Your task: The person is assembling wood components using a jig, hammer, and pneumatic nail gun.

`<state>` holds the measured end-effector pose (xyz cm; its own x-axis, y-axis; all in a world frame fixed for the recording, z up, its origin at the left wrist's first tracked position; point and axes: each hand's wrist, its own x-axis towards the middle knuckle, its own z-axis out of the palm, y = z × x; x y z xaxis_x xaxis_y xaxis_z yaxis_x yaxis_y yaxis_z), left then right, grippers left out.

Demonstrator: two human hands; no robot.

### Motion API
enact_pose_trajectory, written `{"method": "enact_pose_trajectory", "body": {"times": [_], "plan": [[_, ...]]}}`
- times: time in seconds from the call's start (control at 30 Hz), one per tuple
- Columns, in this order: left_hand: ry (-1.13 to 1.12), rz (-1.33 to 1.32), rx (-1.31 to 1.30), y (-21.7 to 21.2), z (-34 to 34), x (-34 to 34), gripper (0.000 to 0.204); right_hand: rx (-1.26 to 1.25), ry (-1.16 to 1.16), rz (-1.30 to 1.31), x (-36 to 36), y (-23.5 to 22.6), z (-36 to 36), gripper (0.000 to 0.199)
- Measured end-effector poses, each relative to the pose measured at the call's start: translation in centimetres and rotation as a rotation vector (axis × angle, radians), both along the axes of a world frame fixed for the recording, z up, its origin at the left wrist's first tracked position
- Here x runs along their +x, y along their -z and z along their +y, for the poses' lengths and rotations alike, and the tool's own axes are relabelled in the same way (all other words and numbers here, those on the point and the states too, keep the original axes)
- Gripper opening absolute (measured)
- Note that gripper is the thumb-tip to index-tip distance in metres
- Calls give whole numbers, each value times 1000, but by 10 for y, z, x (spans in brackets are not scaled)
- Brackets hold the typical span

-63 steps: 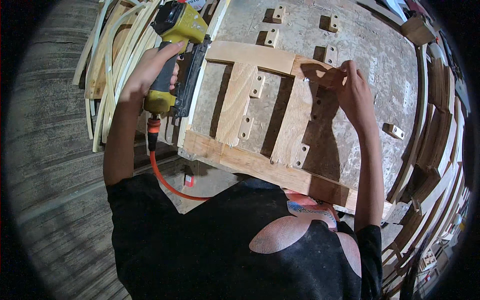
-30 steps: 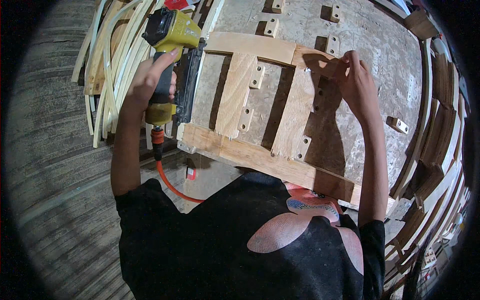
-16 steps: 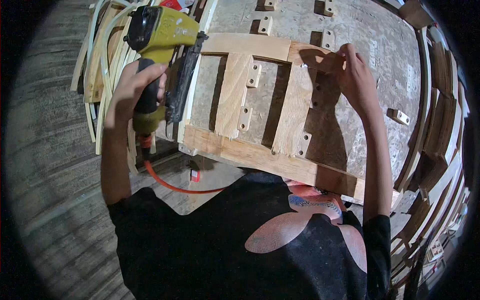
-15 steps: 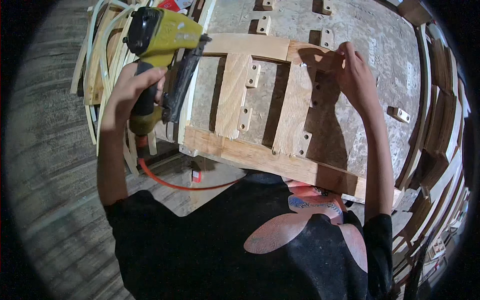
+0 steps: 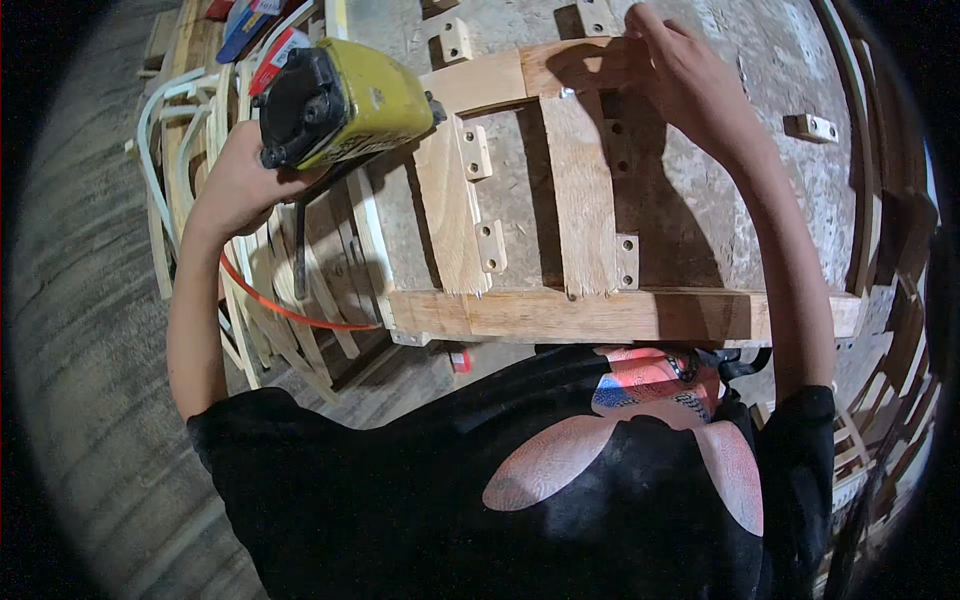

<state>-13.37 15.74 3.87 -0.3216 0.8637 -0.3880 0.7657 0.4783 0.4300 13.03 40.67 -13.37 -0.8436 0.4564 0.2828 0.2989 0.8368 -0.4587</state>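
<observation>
My left hand is wrapped round the grip of a yellow-and-black nail gun, held above the left end of a wooden frame. Its grip and magazine are mostly hidden beneath the body. My right hand is at the right end of the frame's far rail, fingers bent and closed round that end; the thumb is hidden. Two cross slats join the far rail to the near rail. A small shiny spot shows where the right slat meets the far rail.
Small drilled wooden blocks are fixed to the worn bench top, several beside the slats. An orange air hose hangs at left, over thin wood strips. Red and blue boxes lie far left. Stacked boards stand at right.
The nail gun has tipped from upright to lying over, its yellow body now facing the frame. The view has shifted slightly. My right hand remains at the far rail's end.
</observation>
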Motion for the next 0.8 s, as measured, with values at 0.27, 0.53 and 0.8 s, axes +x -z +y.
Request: {"method": "enact_pose_trajectory", "body": {"times": [0.27, 0.53, 0.8], "plan": [[25, 99, -65, 9, 7, -6, 35, -95, -6, -34, -2, -15, -5, 17], [3, -2, -106, 8, 14, -9, 35, -111, -44, -17, -2, -12, -2, 16], [-21, -10, -123, 9, 12, -11, 36, -57, -45, -2, -2, -14, -3, 15]]}}
